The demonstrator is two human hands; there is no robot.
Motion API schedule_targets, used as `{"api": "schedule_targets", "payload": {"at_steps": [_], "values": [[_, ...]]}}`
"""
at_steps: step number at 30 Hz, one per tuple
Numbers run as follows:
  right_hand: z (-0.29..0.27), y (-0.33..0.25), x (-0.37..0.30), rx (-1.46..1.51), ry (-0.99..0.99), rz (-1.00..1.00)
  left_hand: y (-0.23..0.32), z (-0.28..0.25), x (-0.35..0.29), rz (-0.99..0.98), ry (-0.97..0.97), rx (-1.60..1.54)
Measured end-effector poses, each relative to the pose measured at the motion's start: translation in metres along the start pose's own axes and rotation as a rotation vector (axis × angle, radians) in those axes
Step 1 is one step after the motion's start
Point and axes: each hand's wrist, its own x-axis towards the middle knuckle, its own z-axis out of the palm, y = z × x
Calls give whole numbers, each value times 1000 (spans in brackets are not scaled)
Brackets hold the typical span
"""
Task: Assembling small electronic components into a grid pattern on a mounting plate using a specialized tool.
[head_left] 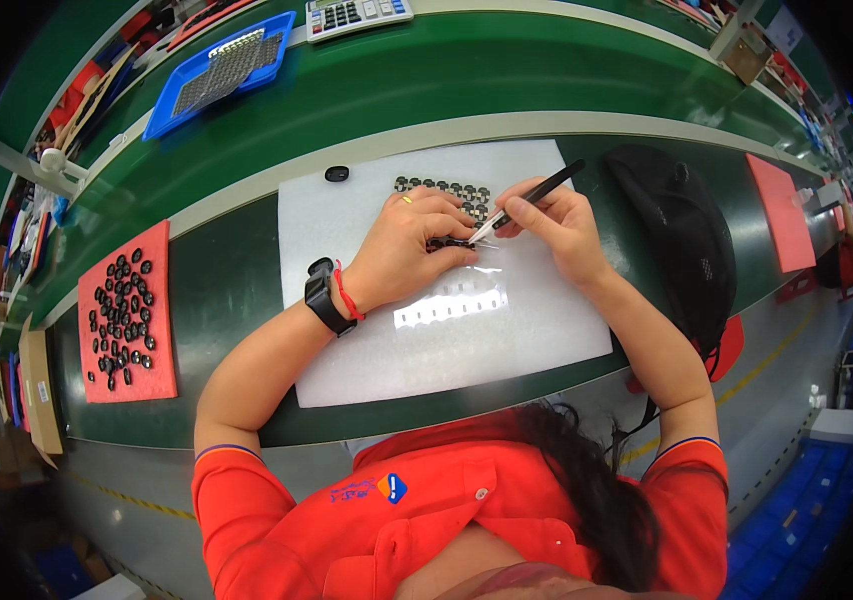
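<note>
Two hands bent over a small dark part (447, 244) on a glossy white sheet (547, 340)

From afar I saw the right hand (562, 225), its fingers grasping a slim black tool (547, 188) with its pale tip at the part; the left hand (417, 230) had its fingers bent over that part, so I could not tell whether they pinched or merely steadied it; I judged that a slip of the tip could jab those fingers or scratch the part, and the slick sheet could let it skid against the gridded small pieces (444, 187) just beyond; those looked dark and metallic, set in rows; on the desk (222, 270) at left, a matte red pad (159, 380) bore rounded, shiny black pieces (135, 304).
</note>
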Motion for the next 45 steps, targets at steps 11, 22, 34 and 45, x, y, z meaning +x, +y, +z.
{"api": "schedule_targets", "payload": {"at_steps": [11,22,34,45], "values": [[1,-1,-4,-54,24,22,-3,-1,-3,34,-5,-27],[-6,-5,2,70,68,9,2,-9,-13,106,-173,55],[-6,-1,1,63,67,68,-44,-78,-12,-107,239,445],[-7,-1,0,62,62,97,-53,-81,-19,-351,150,295]]}}
